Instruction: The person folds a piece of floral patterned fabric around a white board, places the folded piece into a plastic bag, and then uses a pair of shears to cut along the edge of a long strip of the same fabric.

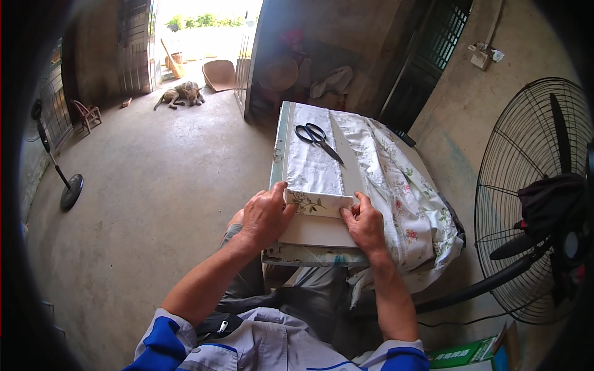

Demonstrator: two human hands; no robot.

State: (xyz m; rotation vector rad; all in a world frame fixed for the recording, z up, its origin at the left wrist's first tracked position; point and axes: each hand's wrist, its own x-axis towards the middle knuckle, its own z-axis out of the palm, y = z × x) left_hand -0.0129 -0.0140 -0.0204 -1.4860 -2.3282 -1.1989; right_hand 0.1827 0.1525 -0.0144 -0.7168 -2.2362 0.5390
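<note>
A strip of white cloth (314, 164) runs lengthwise down the board on the small table, its near end folded over so that a printed leaf sprig shows. My left hand (268, 211) pinches the left corner of that fold. At the fold's right corner, my right hand (364, 222) grips the cloth between thumb and fingers. Black-handled scissors (319, 141) lie on the strip farther off, blades pointing right and toward me. A larger floral cloth (402, 204) lies rumpled over the table's right side and hangs off its edge.
A big black fan (535, 204) stands close on the right, a green box (464, 352) below it. A smaller stand fan (71, 190) is at the left. Near the open doorway a dog (180, 94) lies on the concrete floor (167, 185) beside a woven basket (219, 75).
</note>
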